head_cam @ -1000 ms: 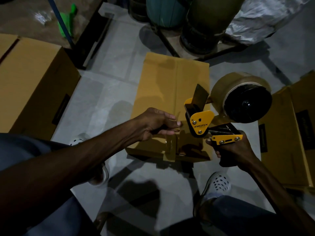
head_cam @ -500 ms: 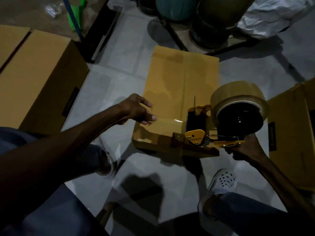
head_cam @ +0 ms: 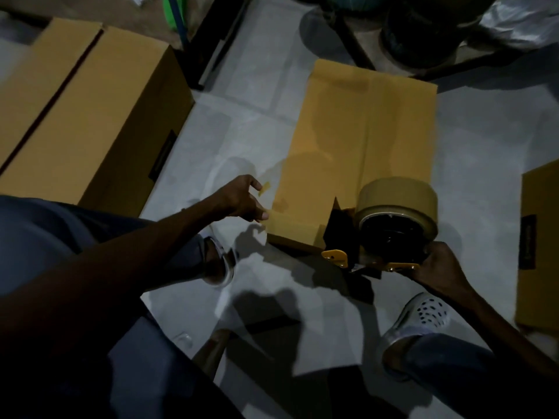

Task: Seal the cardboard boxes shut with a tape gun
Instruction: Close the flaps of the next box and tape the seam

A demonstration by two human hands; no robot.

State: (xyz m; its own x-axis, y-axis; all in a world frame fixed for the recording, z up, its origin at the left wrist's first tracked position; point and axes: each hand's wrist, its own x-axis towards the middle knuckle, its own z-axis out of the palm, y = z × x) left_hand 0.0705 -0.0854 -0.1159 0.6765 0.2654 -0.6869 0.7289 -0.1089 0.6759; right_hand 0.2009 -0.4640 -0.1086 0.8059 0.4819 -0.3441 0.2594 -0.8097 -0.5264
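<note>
The person stands over a cardboard box (head_cam: 360, 152) that lies on the grey floor (head_cam: 230, 137), with its top flaps folded shut and the seam running away from the camera down the middle. The right hand (head_cam: 438, 264) is curled around the handle of the tape gun (head_cam: 381, 237) and holds it at the near edge of this box, right at the near end of the seam; the big roll of brown tape (head_cam: 399, 198) sits on top of the gun. The left hand (head_cam: 242, 199) is beside the near left corner of the box, its fingers loosely spread, and the fingertips seem to touch the corner; a small bit of tape appears near the fingers, but I cannot tell if it sticks to them. Whether tape already covers the seam is difficult to see in this dim light; the surface looks a little shiny along the middle, so I judge that the strip is either just starting or just finishing at this edge. A larger box (head_cam: 84, 116) on the left shows an open dark slit between its flaps, so it looks not sealed yet, and a third box (head_cam: 541, 243) at the right edge is only partly visible. So I think most of the work is still left.
</note>
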